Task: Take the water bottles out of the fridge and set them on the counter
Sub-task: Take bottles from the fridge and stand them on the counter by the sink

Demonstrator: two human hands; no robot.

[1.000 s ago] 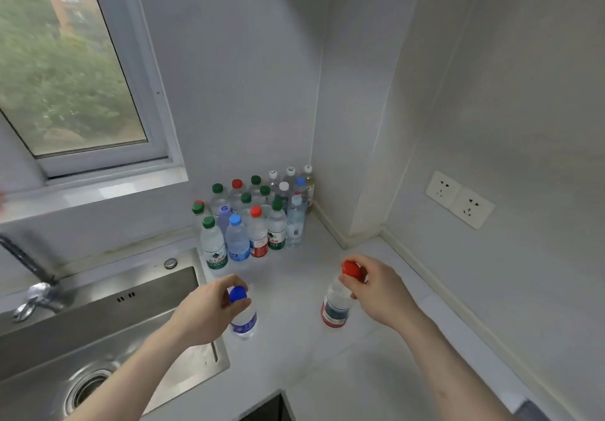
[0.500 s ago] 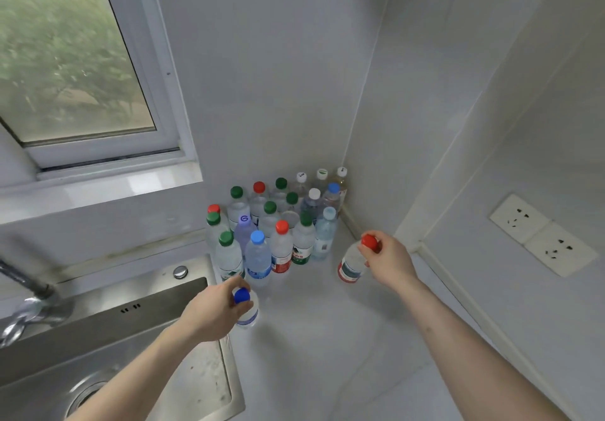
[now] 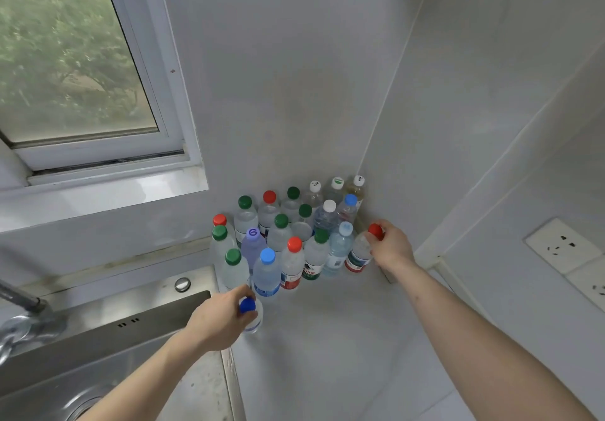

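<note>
Several water bottles (image 3: pixel 291 234) with green, red, blue and white caps stand grouped in the counter's back corner. My left hand (image 3: pixel 221 319) grips a blue-capped bottle (image 3: pixel 252 314) by its neck, just in front of the group near the sink's edge. My right hand (image 3: pixel 391 247) holds a red-capped bottle (image 3: pixel 360 253) by its top at the right end of the front row, close to the side wall. Both bottles are upright and low over the white counter (image 3: pixel 327 338); whether they touch it I cannot tell.
A steel sink (image 3: pixel 98 338) with a faucet (image 3: pixel 19 309) lies at the left. A window (image 3: pixel 75 60) sits above it. Two wall sockets (image 3: pixel 563 243) are on the right wall. A wall column juts out behind my right hand.
Both hands have carried their bottles farther back toward the group. The red-capped bottle now sits against the right end of the front row; the blue-capped one is just before the row.
</note>
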